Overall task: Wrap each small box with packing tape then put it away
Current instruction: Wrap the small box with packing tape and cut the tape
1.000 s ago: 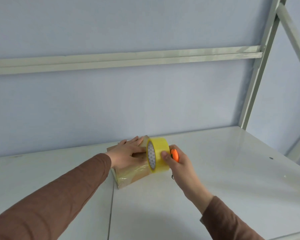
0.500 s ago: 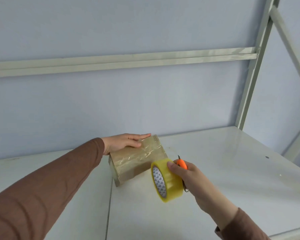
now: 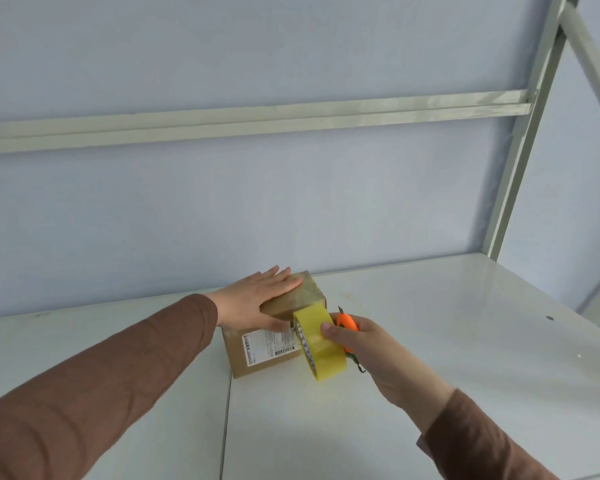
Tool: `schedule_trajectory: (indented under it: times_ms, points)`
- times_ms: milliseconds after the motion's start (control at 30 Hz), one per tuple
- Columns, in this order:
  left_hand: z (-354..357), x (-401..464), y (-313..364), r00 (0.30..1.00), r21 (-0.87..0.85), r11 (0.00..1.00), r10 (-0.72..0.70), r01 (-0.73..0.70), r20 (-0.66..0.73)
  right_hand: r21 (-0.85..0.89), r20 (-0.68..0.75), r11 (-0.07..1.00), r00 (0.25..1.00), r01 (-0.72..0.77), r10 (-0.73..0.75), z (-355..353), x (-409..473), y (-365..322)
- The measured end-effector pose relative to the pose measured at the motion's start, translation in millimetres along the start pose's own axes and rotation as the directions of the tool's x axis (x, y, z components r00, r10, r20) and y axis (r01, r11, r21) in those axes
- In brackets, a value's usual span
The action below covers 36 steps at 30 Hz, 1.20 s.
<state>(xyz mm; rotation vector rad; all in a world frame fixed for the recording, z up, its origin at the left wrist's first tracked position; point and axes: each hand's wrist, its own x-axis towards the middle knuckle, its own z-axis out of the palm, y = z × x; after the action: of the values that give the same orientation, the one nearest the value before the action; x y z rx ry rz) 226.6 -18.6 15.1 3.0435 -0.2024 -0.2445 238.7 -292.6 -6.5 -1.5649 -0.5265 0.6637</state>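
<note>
Our left hand [image 3: 257, 299] lies flat, fingers straight, on top of the box [image 3: 278, 336], which stands on the desk [image 3: 430, 341] near the back wall. Our right hand [image 3: 364, 344] is clamped on the tape roll [image 3: 321, 342], with an orange cutter [image 3: 347, 323] tucked in the same grip. Half a second ago the box showed a taped, glossy face and the roll hung clear in front of it; now the box is turned so that a face with a white shipping label [image 3: 271, 342] faces us, and the roll touches the box's right edge. We judge that another band of tape is being started on a bare side, so wrapping is under way and putting away is not yet due. The label carries a barcode and small print, too fine to read; the roll's core shows a triangle pattern, no legible brand.
</note>
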Motion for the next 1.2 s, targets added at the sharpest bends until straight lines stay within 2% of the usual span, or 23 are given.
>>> schedule_trajectory:
  times_ms: [133,233,367,467,500,567,633,667,700,767,800,900,967,1033,1133,1200]
  points:
    - [2.3,-0.4,0.9,0.999,-0.034,0.998,0.045,-0.045,-0.006,-0.024,-0.021,0.999,0.999,0.043,-0.044,5.3,0.8,7.6]
    - [6.0,-2.7,3.3,0.996,-0.053,0.995,0.088,-0.088,-0.012,-0.002,-0.073,1.000,0.997,-0.011,0.010,13.7,3.5,23.0]
    - [8.1,-4.5,8.3,0.999,0.030,0.999,-0.041,0.041,0.002,0.031,-0.152,0.999,0.988,-0.032,0.037,15.4,9.2,36.1]
    - [4.0,-2.8,11.9,0.993,0.050,0.992,-0.115,0.116,-0.009,-0.033,-0.174,0.999,0.985,-0.016,0.010,15.7,15.1,34.8]
    - [-1.2,-1.9,11.2,0.993,-0.016,0.993,-0.114,0.114,0.005,-0.050,-0.177,0.999,0.984,0.005,-0.014,16.6,14.7,34.4]
    - [-13.1,-1.0,3.8,0.992,-0.345,0.932,-0.080,0.108,0.094,-0.015,-0.195,0.996,0.976,0.092,-0.093,17.8,9.7,30.7]
    - [-24.7,-1.2,-1.4,0.978,-0.650,0.744,-0.026,0.157,0.207,0.079,-0.220,0.971,0.954,0.225,-0.203,10.8,5.7,18.7]
    - [-27.9,-1.7,-2.5,0.972,-0.721,0.668,-0.019,0.186,0.233,0.103,-0.209,0.954,0.943,0.283,-0.257,6.1,6.7,12.2]
    - [-29.3,-1.5,-3.2,0.972,-0.743,0.638,-0.036,0.201,0.231,0.106,-0.182,0.940,0.936,0.325,-0.303,2.7,8.4,6.2]
    - [-25.7,-3.0,-6.8,0.982,-0.720,0.669,-0.097,0.183,0.160,0.064,-0.112,0.925,0.923,0.376,-0.367,3.3,14.3,0.5]
    - [-22.2,-4.7,-8.9,0.989,-0.658,0.738,-0.119,0.150,0.092,0.028,-0.099,0.917,0.914,0.399,-0.394,5.6,17.4,1.6]
    - [-5.2,-6.8,-11.5,0.977,-0.310,0.949,-0.116,0.056,-0.178,-0.143,-0.095,0.874,0.873,0.463,-0.478,14.4,27.0,9.3]
    - [8.8,-5.7,-10.4,0.946,-0.077,0.996,-0.062,0.040,-0.317,-0.312,-0.062,0.822,0.853,0.476,-0.518,21.7,35.4,11.3]
    - [17.8,-4.3,-9.8,0.952,0.035,0.998,-0.046,0.060,-0.303,-0.422,-0.040,0.782,0.852,0.459,-0.522,28.8,43.0,11.7]
    - [16.4,-7.3,-8.8,0.985,-0.078,0.993,-0.099,0.089,-0.143,-0.488,-0.036,0.759,0.858,0.432,-0.512,29.3,54.8,8.6]
    - [15.2,-9.9,-6.9,0.990,-0.139,0.987,-0.100,0.086,-0.101,-0.537,0.003,0.742,0.881,0.401,-0.474,26.0,61.3,-5.8]
